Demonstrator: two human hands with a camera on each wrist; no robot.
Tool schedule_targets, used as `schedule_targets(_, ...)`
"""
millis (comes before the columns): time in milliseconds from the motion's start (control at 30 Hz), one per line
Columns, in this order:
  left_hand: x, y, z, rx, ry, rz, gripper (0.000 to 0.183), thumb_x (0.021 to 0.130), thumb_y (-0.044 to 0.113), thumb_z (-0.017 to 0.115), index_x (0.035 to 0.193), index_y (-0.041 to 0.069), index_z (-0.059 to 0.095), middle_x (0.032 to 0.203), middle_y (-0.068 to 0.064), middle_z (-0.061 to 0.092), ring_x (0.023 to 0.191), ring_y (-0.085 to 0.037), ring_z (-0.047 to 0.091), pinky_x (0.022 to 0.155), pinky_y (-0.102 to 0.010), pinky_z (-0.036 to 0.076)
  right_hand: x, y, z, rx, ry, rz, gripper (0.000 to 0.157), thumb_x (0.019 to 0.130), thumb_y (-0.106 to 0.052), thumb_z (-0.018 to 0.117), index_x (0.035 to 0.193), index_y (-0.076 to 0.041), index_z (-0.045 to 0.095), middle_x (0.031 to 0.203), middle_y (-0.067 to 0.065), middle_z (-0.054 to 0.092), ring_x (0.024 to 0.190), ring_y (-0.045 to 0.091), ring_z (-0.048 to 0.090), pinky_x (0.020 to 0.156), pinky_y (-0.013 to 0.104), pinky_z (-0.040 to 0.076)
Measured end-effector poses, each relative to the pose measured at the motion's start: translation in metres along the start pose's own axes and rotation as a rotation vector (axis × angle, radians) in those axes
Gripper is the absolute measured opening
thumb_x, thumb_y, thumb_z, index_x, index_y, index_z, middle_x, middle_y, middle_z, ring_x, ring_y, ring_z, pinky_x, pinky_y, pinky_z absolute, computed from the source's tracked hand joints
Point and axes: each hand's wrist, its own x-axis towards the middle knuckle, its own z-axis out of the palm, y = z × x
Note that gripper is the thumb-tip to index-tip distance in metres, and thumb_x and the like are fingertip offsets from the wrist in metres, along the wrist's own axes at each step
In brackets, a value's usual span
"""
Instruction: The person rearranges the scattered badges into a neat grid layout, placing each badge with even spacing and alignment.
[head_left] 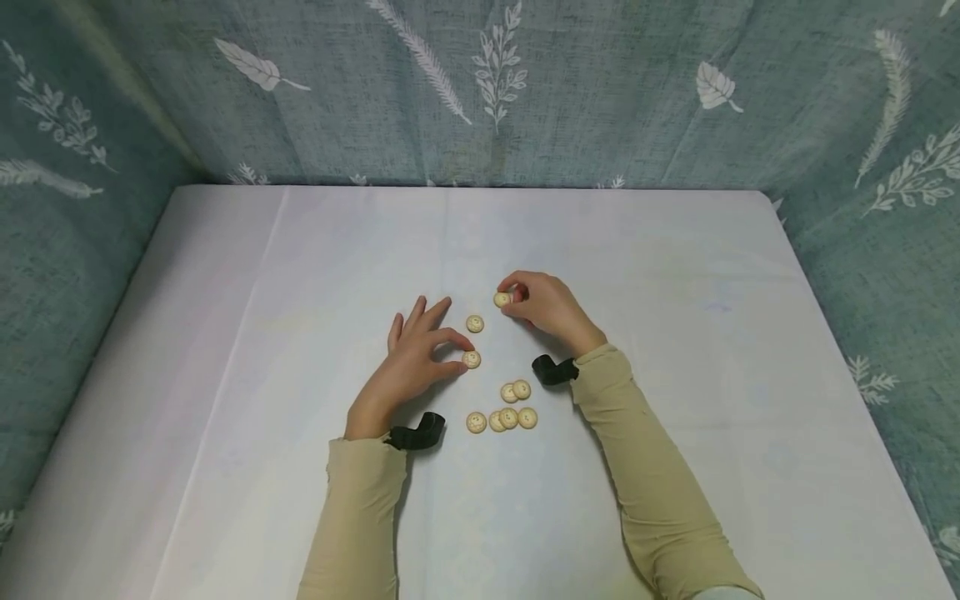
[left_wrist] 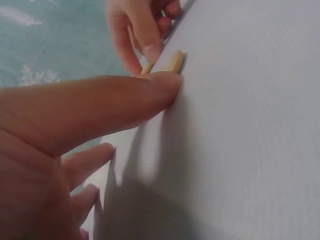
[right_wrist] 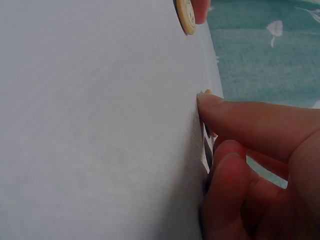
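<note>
Several small round wooden discs, button-like, pale with dark marks and a ringed rim, are on the table. My left hand (head_left: 408,362) pinches one wooden disc (head_left: 472,360) between thumb and index finger at its left edge, the other fingers spread. Farther off to the right, my right hand (head_left: 547,304) pinches another wooden disc (head_left: 502,299) between thumb and fingertips. A loose disc (head_left: 475,323) lies between the two hands. In the right wrist view the right thumb (right_wrist: 250,117) covers most of its disc (right_wrist: 208,92).
Nearer the front lie an overlapping pair of discs (head_left: 521,389) and a row of several more, with one disc (head_left: 476,422) at its left end. A white cloth (head_left: 675,267) covers the table. Green leaf-patterned curtains (head_left: 600,92) stand behind and at both sides.
</note>
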Motion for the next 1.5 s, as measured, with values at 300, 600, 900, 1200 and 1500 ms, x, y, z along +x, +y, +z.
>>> schedule_targets(300,-0.001,-0.001,0.003,0.013,-0.016,-0.011,0.018,0.073,0.033,0.073,0.088,0.028,0.065,0.146,-0.004,0.021,0.134,-0.030,-0.004,0.101,-0.051,-0.008,0.007,0.000,0.004,-0.003,-0.012,0.009,0.023,0.081,-0.022,0.066,0.102,-0.018,0.060,0.073,0.002,0.054,0.050,0.018,0.050,0.052,0.030,0.039)
schedule_targets(600,-0.001,0.001,0.005,0.012,-0.009,-0.017,0.018,0.071,0.034,0.074,0.086,0.029,0.064,0.146,-0.004,0.022,0.135,-0.029,-0.003,0.101,-0.051,-0.008,0.014,-0.002,0.006,-0.022,-0.012,0.004,0.023,0.080,-0.023,0.067,0.102,-0.018,0.061,0.074,0.001,0.055,0.050,0.017,0.050,0.052,0.030,0.040)
schedule_targets(900,-0.003,-0.002,0.007,0.017,-0.007,-0.016,0.017,0.071,0.033,0.074,0.085,0.030,0.064,0.145,-0.004,0.023,0.134,-0.030,-0.001,0.100,-0.052,-0.007,0.018,-0.006,0.012,-0.029,-0.031,-0.006,0.022,0.080,-0.024,0.066,0.101,-0.020,0.061,0.073,0.000,0.055,0.052,0.017,0.050,0.052,0.029,0.039)
schedule_targets(1200,-0.004,-0.003,0.005,0.020,0.007,-0.014,0.017,0.072,0.034,0.073,0.085,0.030,0.063,0.146,-0.002,0.022,0.135,-0.028,-0.002,0.101,-0.052,-0.008,0.023,-0.013,0.016,-0.044,-0.021,-0.035,0.023,0.080,-0.024,0.066,0.103,-0.020,0.062,0.075,0.000,0.055,0.062,0.017,0.048,0.058,0.030,0.038)
schedule_targets(1500,-0.003,-0.004,0.002,0.022,0.014,-0.011,0.018,0.072,0.034,0.073,0.086,0.032,0.062,0.146,-0.001,0.021,0.135,-0.026,-0.002,0.101,-0.051,-0.008,0.027,-0.018,0.014,-0.071,-0.017,-0.051,0.022,0.081,-0.024,0.065,0.102,-0.020,0.062,0.074,0.000,0.054,0.063,0.017,0.047,0.059,0.030,0.037)
